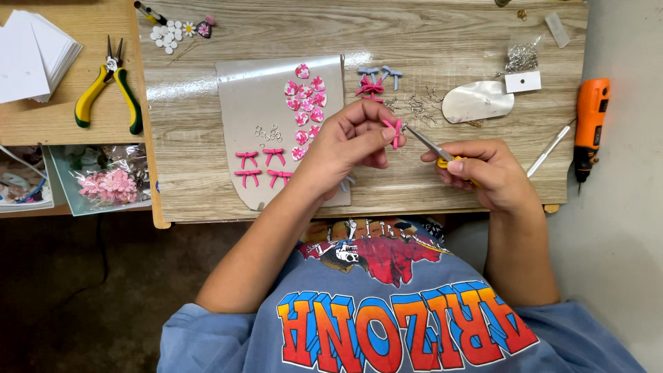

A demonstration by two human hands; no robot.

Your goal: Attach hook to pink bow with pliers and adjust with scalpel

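Note:
My left hand [349, 141] pinches a small pink bow piece [396, 132] between thumb and fingers, held over the wooden board [428, 186]. My right hand [483, 173] grips yellow-handled pliers [431, 146], whose metal tips point left and reach the pink piece. Just left of my left hand lies a grey mat [242, 103] with several pink bows [261, 168], pink and white hearts [305, 100] and small metal rings [268, 132].
More bows in blue and pink [376, 79] and loose metal hooks [418, 103] lie behind my hands. An orange rotary tool [590, 124] sits at the right edge. Yellow-green pliers [110, 90], white cards [34, 52] and a bag of pink flowers [107, 183] are at the left.

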